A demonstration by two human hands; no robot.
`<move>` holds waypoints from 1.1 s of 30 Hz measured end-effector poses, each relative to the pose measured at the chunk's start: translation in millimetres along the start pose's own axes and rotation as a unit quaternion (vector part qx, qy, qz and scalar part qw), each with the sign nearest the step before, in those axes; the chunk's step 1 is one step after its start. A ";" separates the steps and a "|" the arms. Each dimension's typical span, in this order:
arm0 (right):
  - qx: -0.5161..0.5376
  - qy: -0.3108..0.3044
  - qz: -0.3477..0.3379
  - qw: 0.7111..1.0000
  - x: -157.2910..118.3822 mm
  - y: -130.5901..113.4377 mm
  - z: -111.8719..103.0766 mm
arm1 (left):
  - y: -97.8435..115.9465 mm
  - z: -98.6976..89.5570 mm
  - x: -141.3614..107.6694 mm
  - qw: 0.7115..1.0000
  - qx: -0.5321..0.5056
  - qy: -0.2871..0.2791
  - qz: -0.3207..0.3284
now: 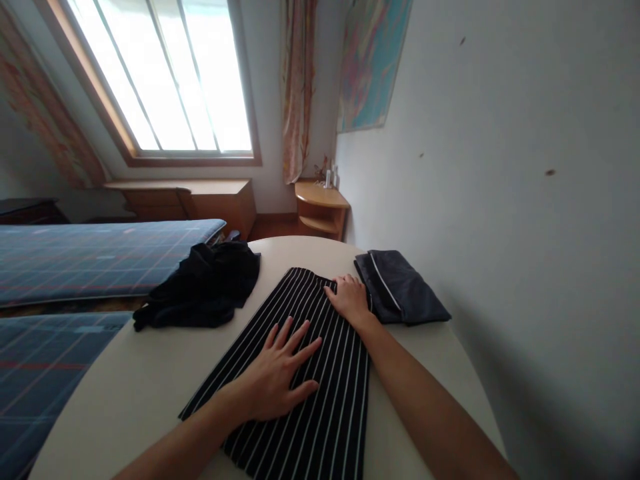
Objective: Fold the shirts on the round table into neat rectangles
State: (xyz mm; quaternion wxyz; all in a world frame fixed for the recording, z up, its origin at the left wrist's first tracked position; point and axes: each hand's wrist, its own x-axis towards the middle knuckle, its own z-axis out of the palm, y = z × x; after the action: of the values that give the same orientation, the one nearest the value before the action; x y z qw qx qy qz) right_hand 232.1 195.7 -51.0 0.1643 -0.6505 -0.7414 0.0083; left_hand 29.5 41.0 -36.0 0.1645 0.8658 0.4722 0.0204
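A black cloth with white stripes (320, 407) lies spread on the round white table, running from the near side toward the far edge. My left hand (283, 373) rests flat on its middle with the fingers spread. Farther up, my right hand (349, 297) lies at the cloth's upper right corner, its thumb apart from the other fingers; neither hand grips anything that shows. Right beside my right hand is a folded dark grey cloth (413, 293) with a white trim line. A crumpled black cloth (210, 283) sits at the table's left edge.
The white table (115, 393) stands close to a wall on the right. Left of it are beds with blue plaid covers (100, 257). A wooden corner shelf (323, 195) with small items and a wooden desk (215, 190) under the window are beyond.
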 end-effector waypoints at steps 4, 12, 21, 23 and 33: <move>0.016 -0.008 -0.018 1.000 6.7 4.2 -0.3 | -4.6 2.7 2.5 1.000 -0.005 0.018 0.019; 0.031 -0.020 -0.064 0.997 11.9 5.0 -13.5 | -6.8 3.8 6.1 1.000 -0.012 0.023 0.012; 0.067 0.008 -0.090 0.994 13.5 5.6 -26.8 | -23.5 2.1 10.9 0.999 -0.008 0.031 0.015; 0.074 0.013 -0.093 0.993 13.9 4.4 -31.1 | -29.4 -0.8 12.2 0.999 -0.018 0.049 0.004; 0.067 0.051 -0.161 0.983 2.7 -19.5 -77.0 | -103.3 -21.0 19.6 0.913 -0.347 0.175 -0.122</move>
State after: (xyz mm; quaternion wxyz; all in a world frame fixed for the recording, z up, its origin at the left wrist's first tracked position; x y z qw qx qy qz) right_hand 232.7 179.7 26.9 0.2443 -0.5101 -0.8247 -0.0015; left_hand -47.4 114.3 -50.0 0.3707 0.6723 0.5583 0.3144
